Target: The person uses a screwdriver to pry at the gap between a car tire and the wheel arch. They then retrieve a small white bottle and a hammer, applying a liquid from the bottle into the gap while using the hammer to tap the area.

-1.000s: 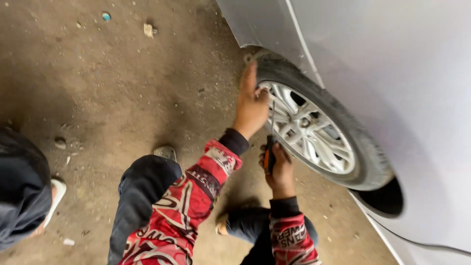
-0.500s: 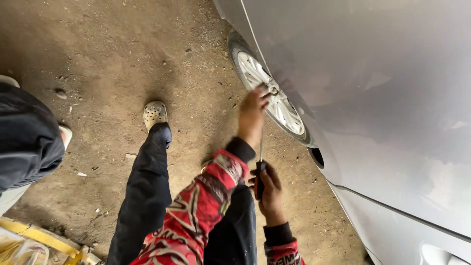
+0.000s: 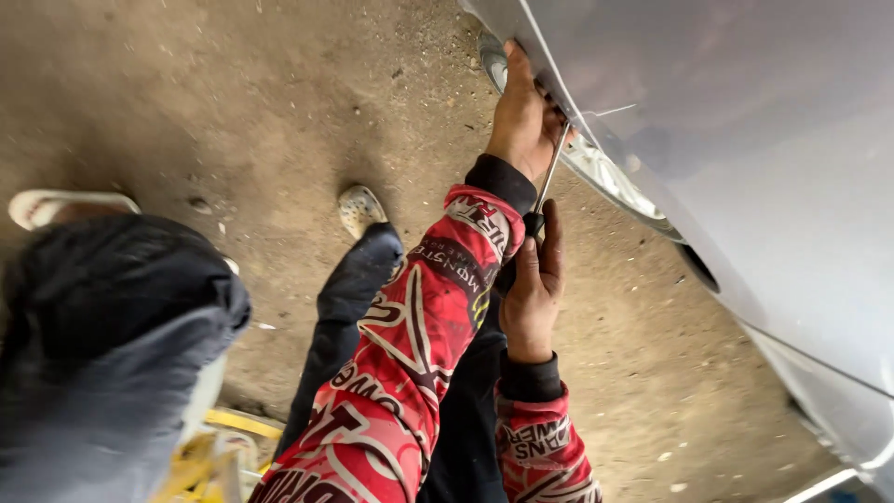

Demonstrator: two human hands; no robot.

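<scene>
Steel shaft of a screwdriver (image 3: pixel 551 169) is seen running up from its dark handle toward the wheel (image 3: pixel 605 172), where its tip is hidden behind the left hand (image 3: pixel 523 116) and the edge of the car body (image 3: pixel 745 140). The handle is enclosed by the right hand (image 3: pixel 533 284), fingers curled around it and thumb laid along its side. The left hand is pressed against the tyre at the wheel arch, beside the upper part of the shaft; whether the shaft itself is pinched by its fingers cannot be told.

For the step to be done well, it is judged that the shaft should be kept in 1 straight line with the point worked on, force should be fed along that line by the right hand, and the tip should be steadied by the left so that no slip onto the silver paint is allowed.

Both forearms are covered by red printed sleeves (image 3: pixel 419 326). Below them a dark trouser leg (image 3: pixel 349 298) and a light shoe (image 3: pixel 360 209) are planted on the dirt floor (image 3: pixel 233 102). At the left, another person's dark-clad leg (image 3: pixel 102 326) and pale sole (image 3: pixel 47 205) are shown, with a yellow object (image 3: pixel 200 461) near the lower edge.
</scene>
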